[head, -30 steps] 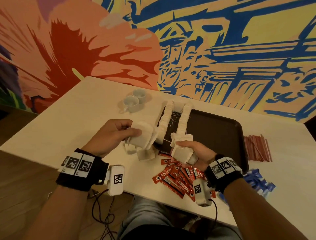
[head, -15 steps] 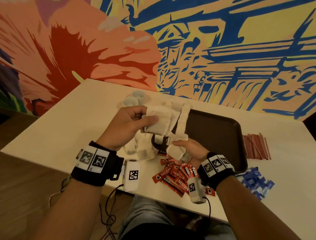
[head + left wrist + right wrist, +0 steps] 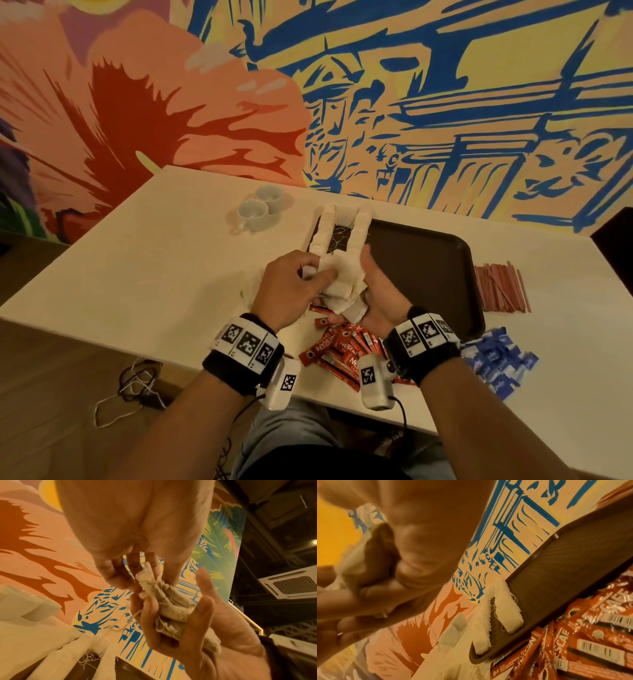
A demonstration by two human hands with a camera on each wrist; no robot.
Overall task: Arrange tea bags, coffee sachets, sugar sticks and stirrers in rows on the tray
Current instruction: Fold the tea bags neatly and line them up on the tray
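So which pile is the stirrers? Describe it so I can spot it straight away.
Start at the dark brown plastic tray on the pale table. Just off its right edge lies a flat bundle of thin reddish-brown stirrer sticks. Unlike the crumpled blue sachets nearer the person, they are long, straight and lie roughly parallel.

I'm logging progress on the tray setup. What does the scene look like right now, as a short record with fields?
tray: dark, two rows of tea bags at its left end, rest bare
left hand: pinches the bundle of tea bags
right hand: cups that bundle from below
coffee sachets: loose red pile on the table, near edge
sugar sticks: blue pile, right of the sachets
stirrers: red bundle beside the tray's right edge
cups: two, left of the tray
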